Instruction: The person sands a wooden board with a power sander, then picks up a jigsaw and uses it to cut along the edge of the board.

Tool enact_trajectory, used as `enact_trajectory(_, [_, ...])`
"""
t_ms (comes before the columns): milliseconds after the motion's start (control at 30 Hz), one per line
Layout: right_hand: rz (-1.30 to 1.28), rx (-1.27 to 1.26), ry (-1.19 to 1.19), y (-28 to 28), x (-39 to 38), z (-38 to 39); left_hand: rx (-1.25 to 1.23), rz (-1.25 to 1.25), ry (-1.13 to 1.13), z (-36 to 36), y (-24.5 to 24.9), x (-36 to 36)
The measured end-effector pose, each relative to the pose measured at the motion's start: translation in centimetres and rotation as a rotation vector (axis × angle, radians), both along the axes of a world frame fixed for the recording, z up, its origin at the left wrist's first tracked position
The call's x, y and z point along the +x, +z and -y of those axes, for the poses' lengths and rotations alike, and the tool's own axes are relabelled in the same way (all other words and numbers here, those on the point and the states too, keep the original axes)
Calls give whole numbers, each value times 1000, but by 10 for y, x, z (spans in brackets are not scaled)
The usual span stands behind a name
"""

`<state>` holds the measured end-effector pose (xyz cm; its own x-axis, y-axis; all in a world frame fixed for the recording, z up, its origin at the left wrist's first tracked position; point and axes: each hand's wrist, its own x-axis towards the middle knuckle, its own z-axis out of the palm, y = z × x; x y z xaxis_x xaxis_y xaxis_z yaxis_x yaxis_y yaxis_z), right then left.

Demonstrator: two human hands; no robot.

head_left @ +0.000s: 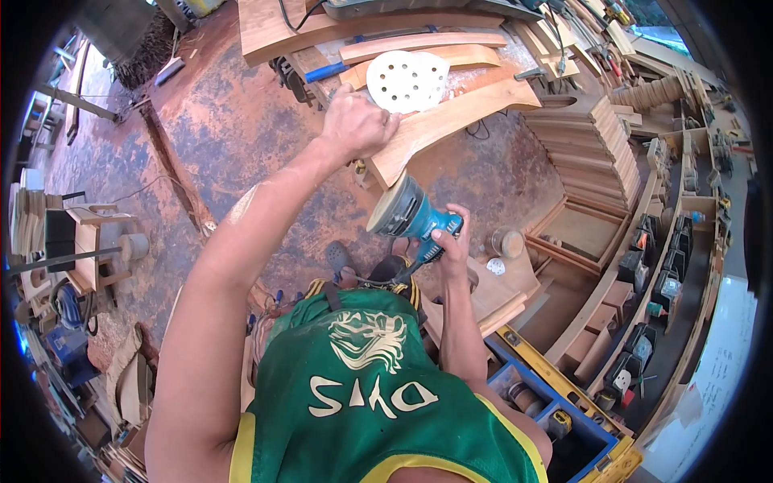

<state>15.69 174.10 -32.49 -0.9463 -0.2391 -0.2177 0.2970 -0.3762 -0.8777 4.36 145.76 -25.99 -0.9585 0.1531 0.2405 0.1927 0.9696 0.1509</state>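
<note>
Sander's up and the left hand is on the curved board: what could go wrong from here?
The sander in the right hand sits close to the left hand; its pad could graze the forearm. The curved board looks held by that hand alone, so it may shift. The loose sanding disc could slide off.

The only lettering stands on the green jersey at the bottom centre of the frame: a short row of large white capitals, upside down as seen and creased by the cloth, so the word cannot be read for sure. Just above it sits a white lion-head emblem. Any marking on the teal sander in the right hand is too small to read.
</note>
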Motion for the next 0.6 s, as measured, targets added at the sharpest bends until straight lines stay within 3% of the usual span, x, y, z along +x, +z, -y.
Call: enact_trajectory(600, [25, 36, 4, 1, -3, -4, 7, -46, -25, 1, -6, -2])
